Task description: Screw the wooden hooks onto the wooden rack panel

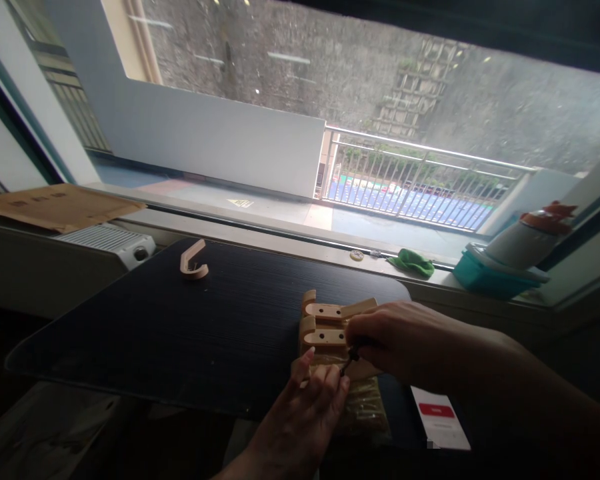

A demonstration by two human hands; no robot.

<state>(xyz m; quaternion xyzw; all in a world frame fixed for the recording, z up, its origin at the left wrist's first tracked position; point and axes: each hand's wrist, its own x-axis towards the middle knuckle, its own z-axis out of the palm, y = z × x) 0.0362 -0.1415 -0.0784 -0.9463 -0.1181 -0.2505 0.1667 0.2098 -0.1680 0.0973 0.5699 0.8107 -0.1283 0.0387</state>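
Note:
My right hand (pixel 387 333) is closed around the dark handle of a screwdriver (pixel 351 360), whose shaft slants down toward the fingers of my left hand. My left hand (pixel 313 400) has its fingers bent over a pale wooden hook, mostly hidden beneath them. Just beyond lie two similar wooden hooks (pixel 330 311) side by side, each with two dark holes and a curled left end. Under the hands is a stack wrapped in clear, yellowish plastic (pixel 363 407). The screwdriver's tip meets the work at my left fingertips, where the screw cannot be made out.
One loose wooden hook (pixel 194 261) stands at the back of the dark table (pixel 145 333). A phone (pixel 440 419) with a lit screen lies right of the hands. Along the windowsill are a green cloth (pixel 413 263), a teal box (pixel 495 272) and a bottle (pixel 527 239); a brown envelope (pixel 60 208) is at left.

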